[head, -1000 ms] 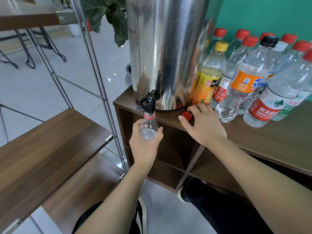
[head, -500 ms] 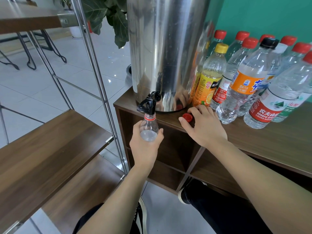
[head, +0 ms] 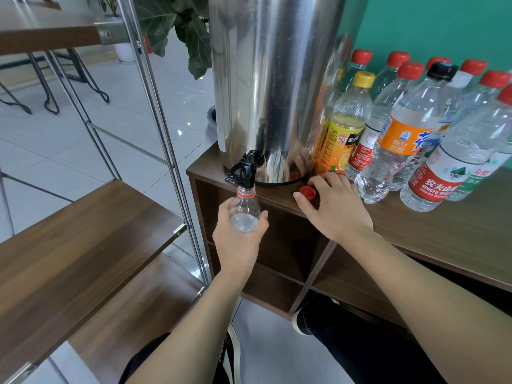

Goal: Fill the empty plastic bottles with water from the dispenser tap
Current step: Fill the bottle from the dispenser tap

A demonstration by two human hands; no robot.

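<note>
A tall steel water dispenser stands on the corner of a brown cabinet top. Its black tap sticks out over the cabinet's front edge. My left hand grips a clear plastic bottle upright with its open, red-ringed neck right under the tap. Water shows up to the bottle's shoulder. My right hand rests on the cabinet top, its fingers touching a loose red cap.
Several capped bottles with red, yellow and black caps stand in a cluster right of the dispenser. A metal-framed wooden shelf unit stands close on the left. Open cabinet cubbies lie below the tap. A leafy plant is behind.
Hardly anything has moved; both hands and the bottle keep their places, and the view has shifted slightly.
</note>
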